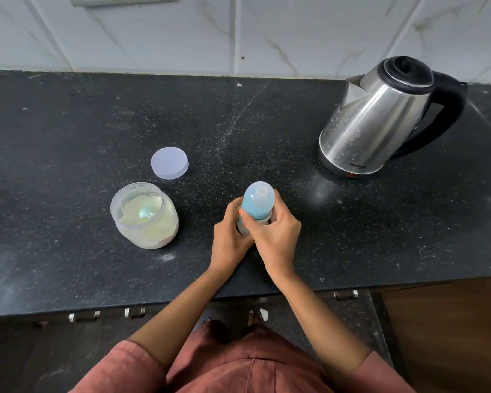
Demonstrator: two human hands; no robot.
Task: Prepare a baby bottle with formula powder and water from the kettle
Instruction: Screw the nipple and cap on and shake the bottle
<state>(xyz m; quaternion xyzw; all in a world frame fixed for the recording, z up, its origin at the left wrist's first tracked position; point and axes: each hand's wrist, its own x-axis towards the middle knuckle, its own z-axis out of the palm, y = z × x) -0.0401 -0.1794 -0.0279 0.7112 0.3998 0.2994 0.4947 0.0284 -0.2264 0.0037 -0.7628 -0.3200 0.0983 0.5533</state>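
Black speckled stone table is carrying every item. Near its front edge the baby bottle is standing upright. The left hand is curling round its clear body to steady it, while the right hand is gripping the rounded, translucent blue top, probably for twisting. Just left, the open plastic formula jar is holding pale powder and a teal scoop, its flat round lid lying behind it. The steel kettle is standing well apart at right.
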